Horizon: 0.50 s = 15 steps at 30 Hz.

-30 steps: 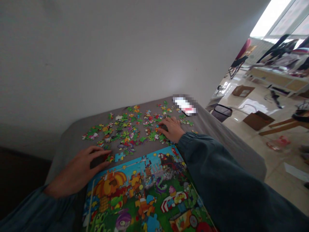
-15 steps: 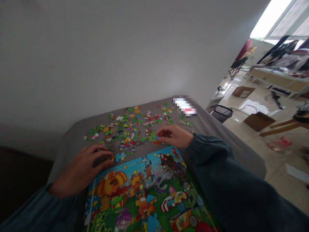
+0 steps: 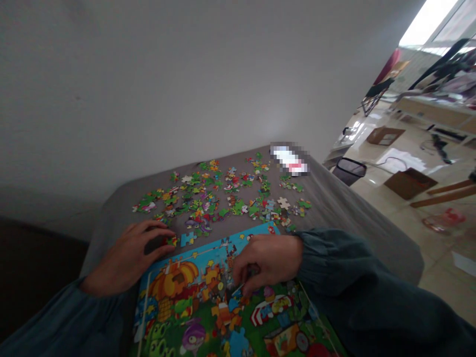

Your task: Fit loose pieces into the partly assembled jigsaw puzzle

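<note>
- right hand (image 3: 268, 260) curled down over the middle of the puzzle board (image 3: 208, 307), fingertips pinched narrow on what looks like a small puzzle piece (image 3: 238, 289) pressed onto the picture; the piece itself mostly hidden under the fingers.
- left hand (image 3: 128, 255) lying flat at 10 o'clock from the board's centre, fingers loosely spread over the upper left corner and the grey table cover (image 3: 345, 218); holding nothing that shows, fingertips just beside a red-and-yellow piece and near a lone blue piece (image 3: 188, 239).
- judged from the board: much of the picture already joined, with pumpkin, purple plant and striped car all readable; several tan gaps open among the joined parts near the centre, around 9 o'clock from the right hand.
- left to place: the scattered loose pieces (image 3: 223, 196) spread at 12 o'clock beyond the board, several dozen, too many and too small to count exactly; one of them lying pale side up near the far right of the spread.
- counted: two hands, one board, one table, one blurred-out object (image 3: 290, 158) at 1 o'clock at the far edge.
</note>
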Available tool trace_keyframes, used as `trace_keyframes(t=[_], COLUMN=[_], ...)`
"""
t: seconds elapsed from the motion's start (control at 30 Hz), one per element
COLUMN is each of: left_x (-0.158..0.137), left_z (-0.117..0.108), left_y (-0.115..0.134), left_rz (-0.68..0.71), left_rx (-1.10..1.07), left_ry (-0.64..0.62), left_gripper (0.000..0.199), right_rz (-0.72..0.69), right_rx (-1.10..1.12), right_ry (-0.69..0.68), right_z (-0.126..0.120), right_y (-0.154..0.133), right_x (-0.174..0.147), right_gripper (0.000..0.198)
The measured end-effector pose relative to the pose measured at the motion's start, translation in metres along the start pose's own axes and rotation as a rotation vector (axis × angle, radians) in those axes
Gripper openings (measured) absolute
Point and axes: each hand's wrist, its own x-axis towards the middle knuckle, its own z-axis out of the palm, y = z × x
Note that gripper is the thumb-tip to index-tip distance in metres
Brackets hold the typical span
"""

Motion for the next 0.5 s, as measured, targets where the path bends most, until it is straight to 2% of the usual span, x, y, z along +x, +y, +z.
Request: trace_keyframes(t=[0.1, 0.2, 0.33, 0.43, 0.5], left_x=[-0.001, -0.005, -0.012, -0.015, -0.015], left_z=[-0.003, -0.007, -0.007, -0.004, -0.001], left_y=[0.009, 0.033, 0.073, 0.09, 0.093], left_rz=[0.054, 0.229, 0.481, 0.56, 0.577], left_rx=[-0.011, -0.118, -0.282, -0.326, -0.338], left_ry=[0.08, 0.106, -0.103, -0.213, -0.252], left_gripper=[0.065, 0.047, 0.026, 0.025, 0.027], right_rz=[-0.006, -0.012, 0.007, 0.032, 0.025], right_rx=[-0.06, -0.116, -0.098, -0.098, -0.12], right_ry=[-0.001, -0.004, -0.03, 0.012, 0.077], right_z=[0.0, 0.0, 0.001, 0.0, 0.0], right_y=[0.0, 0.002, 0.003, 0.002, 0.003], right_x=[0.002, 0.003, 0.003, 0.001, -0.001], right_gripper=[0.018, 0.018, 0.023, 0.026, 0.029])
